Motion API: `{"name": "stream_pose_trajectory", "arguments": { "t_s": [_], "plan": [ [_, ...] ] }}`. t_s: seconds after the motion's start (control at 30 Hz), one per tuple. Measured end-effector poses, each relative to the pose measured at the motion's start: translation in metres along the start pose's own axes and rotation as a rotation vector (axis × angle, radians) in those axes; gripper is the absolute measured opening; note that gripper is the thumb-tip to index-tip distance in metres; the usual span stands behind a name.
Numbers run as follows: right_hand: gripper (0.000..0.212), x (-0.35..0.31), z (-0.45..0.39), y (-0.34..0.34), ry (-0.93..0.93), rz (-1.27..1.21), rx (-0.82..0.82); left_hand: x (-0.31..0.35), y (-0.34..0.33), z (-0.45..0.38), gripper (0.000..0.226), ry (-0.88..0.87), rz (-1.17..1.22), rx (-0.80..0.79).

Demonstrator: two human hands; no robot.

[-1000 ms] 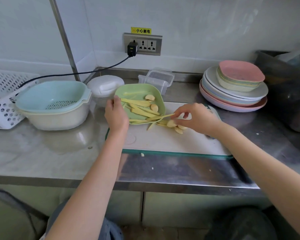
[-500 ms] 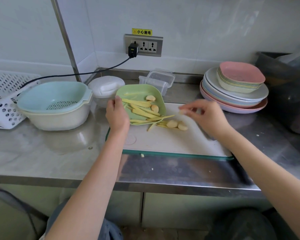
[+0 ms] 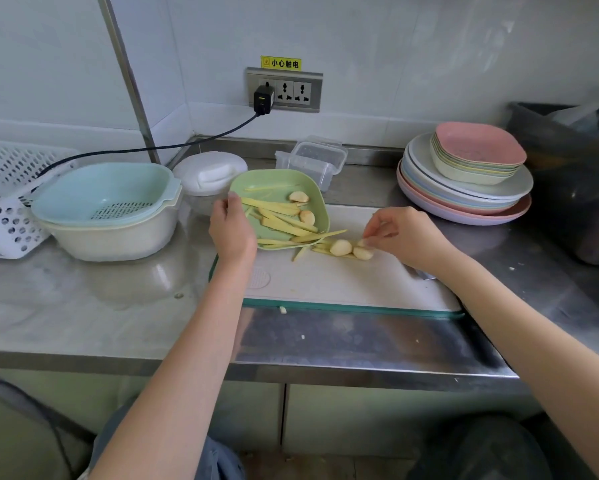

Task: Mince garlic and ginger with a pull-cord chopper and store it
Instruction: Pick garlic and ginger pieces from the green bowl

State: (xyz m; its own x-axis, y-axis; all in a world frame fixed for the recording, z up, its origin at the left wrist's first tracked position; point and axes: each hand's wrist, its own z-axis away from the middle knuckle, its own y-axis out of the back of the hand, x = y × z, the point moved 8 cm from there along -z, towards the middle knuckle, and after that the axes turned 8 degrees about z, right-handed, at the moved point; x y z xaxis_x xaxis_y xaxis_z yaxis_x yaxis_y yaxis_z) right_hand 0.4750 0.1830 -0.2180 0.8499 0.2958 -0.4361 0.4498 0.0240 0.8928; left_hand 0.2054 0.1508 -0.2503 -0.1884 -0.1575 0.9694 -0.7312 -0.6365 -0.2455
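The left hand (image 3: 231, 233) grips the left rim of a green plate (image 3: 274, 178), thumb on top of the rim, and holds it tilted so its near edge rests on the far left part of the cutting board (image 3: 343, 282). The right hand (image 3: 407, 239) reaches in from the right with fingers curled, and its fingertips (image 3: 369, 241) pinch a small garlic clove (image 3: 360, 243) that lies on the board.

Two more garlic cloves on the board (image 3: 341, 247) lie just beside that one, touching a few ginger strips (image 3: 280, 221) that spill over the plate's near edge. Most of the ginger strips lie on the plate, along with two further garlic cloves on the plate (image 3: 298, 196).

The board lies toward the front edge of a steel counter (image 3: 118, 306). The white pull-cord chopper (image 3: 210, 176) stands behind the plate and to its left, near the back of the counter. A clear lidded box (image 3: 313, 161) sits behind the plate near the back edge.

At the counter's left side, a blue strainer sits nested in a cream bowl (image 3: 107, 209), next to a white perforated basket (image 3: 4, 202) at the left edge. A stack of plates (image 3: 464, 188) stands at the back right, with a dark tub (image 3: 575, 174) at the right edge. A black plug (image 3: 263, 98) sits in the wall socket above.
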Motion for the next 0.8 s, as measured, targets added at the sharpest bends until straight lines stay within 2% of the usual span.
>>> {"name": "stream_pose_trajectory", "arguments": {
  "t_s": [0.1,0.2,0.3,0.37,0.43,0.5,0.57,0.63,0.67,0.8],
  "plan": [
    [0.002,0.000,0.001,0.001,0.017,0.043,-0.024,0.001,0.000,0.000,0.019,-0.002,-0.015,0.003],
    [0.009,-0.014,0.003,0.010,0.110,0.049,0.053,0.002,-0.001,0.000,0.019,-0.011,-0.043,0.002],
    [0.022,-0.031,0.001,-0.009,0.188,0.135,-0.040,0.001,0.000,0.000,0.021,-0.004,-0.023,0.000],
    [0.016,-0.035,-0.001,-0.025,0.209,0.266,-0.049,-0.001,0.001,0.000,0.021,0.003,-0.010,0.004],
    [0.012,-0.037,-0.002,-0.024,0.208,0.244,0.022,-0.002,0.001,0.000,0.022,0.002,-0.004,0.003],
    [0.012,-0.034,-0.001,-0.011,0.171,0.079,0.103,-0.001,0.000,0.000,0.022,0.000,0.000,0.001],
    [0.012,-0.024,-0.001,0.014,0.078,-0.057,0.260,0.000,0.000,0.000,0.023,-0.006,-0.006,0.001],
    [0.012,-0.020,-0.004,0.039,0.016,-0.086,0.415,0.001,-0.001,0.000,0.024,-0.019,-0.017,0.002],
    [0.014,-0.027,-0.008,0.045,0.032,-0.079,0.431,0.000,-0.001,-0.001,0.022,-0.025,-0.022,0.001],
    [0.017,-0.083,-0.026,0.014,0.205,0.004,0.207,-0.002,-0.002,-0.002,0.020,-0.035,-0.033,-0.004]
  ]
}}
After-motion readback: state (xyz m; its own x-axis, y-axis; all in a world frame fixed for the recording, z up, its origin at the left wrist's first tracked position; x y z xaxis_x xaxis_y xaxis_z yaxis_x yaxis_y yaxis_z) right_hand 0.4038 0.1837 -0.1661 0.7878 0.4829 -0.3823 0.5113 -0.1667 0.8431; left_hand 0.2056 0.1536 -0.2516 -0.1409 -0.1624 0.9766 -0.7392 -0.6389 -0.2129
